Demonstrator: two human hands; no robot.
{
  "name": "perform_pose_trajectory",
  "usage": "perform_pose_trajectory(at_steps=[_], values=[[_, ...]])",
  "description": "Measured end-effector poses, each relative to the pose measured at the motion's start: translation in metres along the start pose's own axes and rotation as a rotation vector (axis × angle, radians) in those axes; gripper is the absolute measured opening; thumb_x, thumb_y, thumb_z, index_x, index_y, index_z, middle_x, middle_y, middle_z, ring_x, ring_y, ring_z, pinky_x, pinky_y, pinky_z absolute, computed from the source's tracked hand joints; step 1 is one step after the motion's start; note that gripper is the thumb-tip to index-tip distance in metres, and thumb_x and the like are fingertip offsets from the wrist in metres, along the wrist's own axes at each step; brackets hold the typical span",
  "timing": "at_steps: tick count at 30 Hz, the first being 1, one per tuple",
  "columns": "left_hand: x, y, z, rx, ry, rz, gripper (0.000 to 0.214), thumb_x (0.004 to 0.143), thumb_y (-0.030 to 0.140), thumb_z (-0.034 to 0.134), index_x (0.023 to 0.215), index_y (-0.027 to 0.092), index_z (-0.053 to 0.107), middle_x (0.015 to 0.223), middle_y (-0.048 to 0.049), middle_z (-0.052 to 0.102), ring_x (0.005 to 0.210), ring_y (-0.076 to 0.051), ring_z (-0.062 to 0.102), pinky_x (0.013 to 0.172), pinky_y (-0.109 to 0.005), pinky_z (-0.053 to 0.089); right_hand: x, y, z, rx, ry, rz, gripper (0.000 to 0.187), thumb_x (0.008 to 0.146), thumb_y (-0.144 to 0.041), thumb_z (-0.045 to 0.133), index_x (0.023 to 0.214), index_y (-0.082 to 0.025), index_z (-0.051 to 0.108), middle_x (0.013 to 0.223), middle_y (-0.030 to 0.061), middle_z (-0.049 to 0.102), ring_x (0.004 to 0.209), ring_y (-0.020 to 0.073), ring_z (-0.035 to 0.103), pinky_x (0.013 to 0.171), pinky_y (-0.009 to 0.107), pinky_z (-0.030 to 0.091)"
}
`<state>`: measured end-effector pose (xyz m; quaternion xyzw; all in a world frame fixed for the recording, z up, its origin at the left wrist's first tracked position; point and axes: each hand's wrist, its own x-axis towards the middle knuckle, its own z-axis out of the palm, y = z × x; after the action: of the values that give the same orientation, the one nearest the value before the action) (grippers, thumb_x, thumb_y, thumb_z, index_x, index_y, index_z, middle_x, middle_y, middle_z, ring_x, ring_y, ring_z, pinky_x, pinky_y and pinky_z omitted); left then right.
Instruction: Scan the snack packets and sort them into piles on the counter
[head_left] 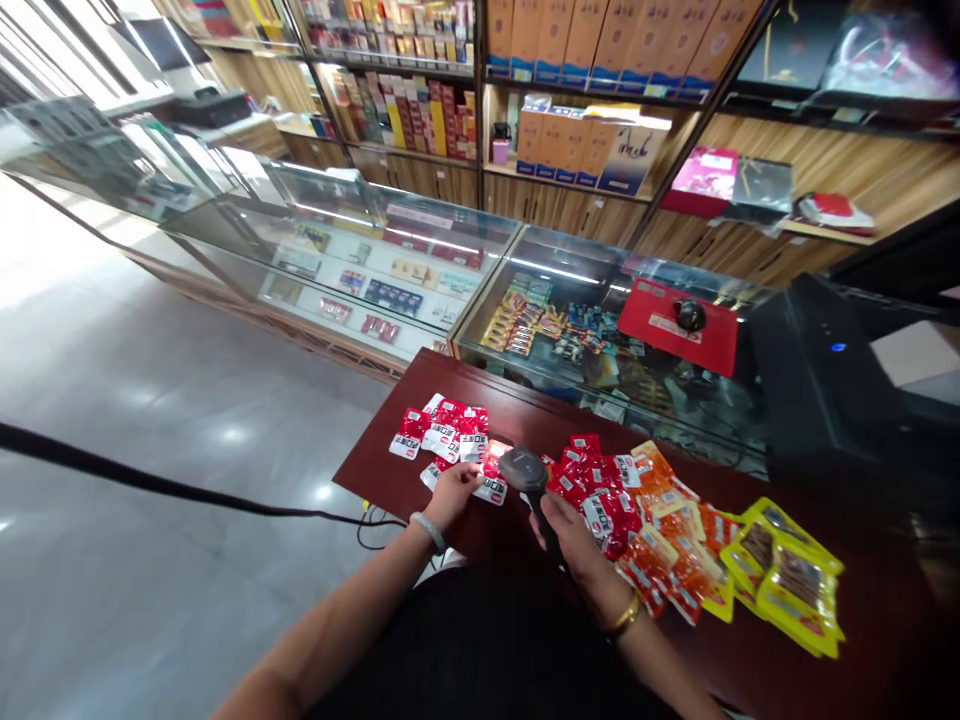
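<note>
My right hand (pixel 570 535) is wrapped round the handle of a black barcode scanner (pixel 525 468). Its head points left, and its light falls on a red and white snack packet (pixel 493 462) at my left hand (pixel 455 490). The fingers of that hand are pinched at the packet's left edge. To the left lies a group of similar red and white packets (pixel 450 425). More red packets (pixel 592 480) are heaped just beyond my right hand. Orange packets (pixel 679 535) and yellow-edged packets (pixel 799 580) are spread farther right.
Everything lies on a dark red-brown table (pixel 397 395). Behind it stand glass display cases (pixel 420 240), with a red mat (pixel 679 325) on one. A black monitor-like device (pixel 825 380) rises at the right. Stocked shelves line the back; a black cable (pixel 187 490) crosses at left.
</note>
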<state>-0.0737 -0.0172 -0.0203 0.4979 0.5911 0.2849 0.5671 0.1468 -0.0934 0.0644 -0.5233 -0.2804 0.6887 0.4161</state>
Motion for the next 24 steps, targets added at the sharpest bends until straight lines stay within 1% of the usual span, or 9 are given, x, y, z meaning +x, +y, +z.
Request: perform_pose_trajectory(at_steps=[4,9,12,14,16,18,19,21,24], values=[[-0.001,-0.006,-0.018,0.033,0.063,-0.021,0.033,0.065,0.04,0.067,0.086,0.014,0.067,0.063,0.0022,0.057,0.06,-0.011,0.051,0.063,-0.024,0.041,-0.006,0.007,0.009,0.004,0.02,-0.008,0.042,0.078,-0.062,0.063,0.079,-0.021,0.055,0.054,-0.0055,0.053,0.043,0.0085,0.044,0.043,0.021,0.033],[0.014,-0.001,-0.049,0.189,0.216,-0.096,0.035,0.075,0.038,0.06,0.102,0.016,0.065,0.072,-0.0007,0.064,0.067,-0.014,0.059,0.065,-0.024,0.045,-0.025,0.012,0.017,0.028,0.103,0.033,0.043,0.075,-0.062,0.066,0.084,-0.022,0.055,0.056,-0.0061,0.053,0.044,0.0086,0.045,0.044,0.02,0.035],[0.024,0.009,-0.063,0.367,0.252,-0.096,0.037,0.079,0.036,0.057,0.112,0.018,0.061,0.084,-0.0023,0.066,0.077,-0.016,0.062,0.072,-0.025,0.046,-0.04,0.016,0.019,0.019,0.171,0.031,0.046,0.073,-0.066,0.065,0.081,-0.022,0.053,0.054,-0.0065,0.052,0.042,0.009,0.043,0.042,0.021,0.033],[0.026,0.018,-0.063,0.517,0.338,-0.073,0.045,0.079,0.037,0.059,0.12,0.019,0.055,0.099,-0.0054,0.066,0.093,-0.02,0.062,0.082,-0.029,0.046,-0.05,0.018,0.017,-0.002,0.201,0.026,0.048,0.072,-0.068,0.064,0.077,-0.022,0.052,0.052,-0.0065,0.051,0.04,0.0092,0.041,0.041,0.021,0.031],[0.022,0.026,-0.055,0.678,0.454,-0.016,0.053,0.078,0.039,0.062,0.127,0.02,0.049,0.117,-0.0094,0.061,0.112,-0.026,0.054,0.094,-0.036,0.041,-0.058,0.021,0.012,-0.009,0.232,0.027,0.048,0.072,-0.068,0.063,0.076,-0.022,0.052,0.051,-0.0062,0.05,0.04,0.0093,0.041,0.041,0.022,0.03],[0.015,0.034,-0.038,0.789,0.468,0.084,0.052,0.079,0.039,0.062,0.127,0.021,0.049,0.126,-0.0109,0.056,0.121,-0.028,0.046,0.101,-0.039,0.034,-0.063,0.023,0.005,0.01,0.271,0.028,0.047,0.074,-0.067,0.064,0.077,-0.021,0.053,0.054,-0.0054,0.051,0.042,0.0094,0.042,0.042,0.022,0.031],[0.011,0.037,-0.026,0.815,0.407,0.141,0.047,0.081,0.038,0.061,0.124,0.022,0.051,0.126,-0.0104,0.056,0.122,-0.028,0.046,0.102,-0.039,0.033,-0.064,0.023,0.0,0.027,0.291,0.022,0.046,0.075,-0.065,0.064,0.078,-0.021,0.054,0.055,-0.0049,0.053,0.043,0.0096,0.043,0.043,0.022,0.032],[0.003,0.043,0.002,0.833,0.198,0.236,0.035,0.082,0.038,0.061,0.114,0.024,0.057,0.12,-0.0083,0.058,0.116,-0.025,0.049,0.1,-0.037,0.034,-0.064,0.023,-0.012,0.058,0.315,-0.008,0.044,0.077,-0.063,0.063,0.078,-0.021,0.055,0.058,-0.004,0.054,0.045,0.0098,0.044,0.044,0.022,0.034],[-0.004,0.05,0.048,0.858,-0.065,0.275,0.03,0.081,0.044,0.061,0.103,0.024,0.062,0.109,-0.0066,0.06,0.109,-0.023,0.051,0.095,-0.035,0.035,-0.063,0.016,-0.032,0.062,0.313,-0.063,0.044,0.077,-0.063,0.063,0.073,-0.021,0.054,0.058,-0.0034,0.054,0.046,0.0101,0.044,0.044,0.023,0.034]])
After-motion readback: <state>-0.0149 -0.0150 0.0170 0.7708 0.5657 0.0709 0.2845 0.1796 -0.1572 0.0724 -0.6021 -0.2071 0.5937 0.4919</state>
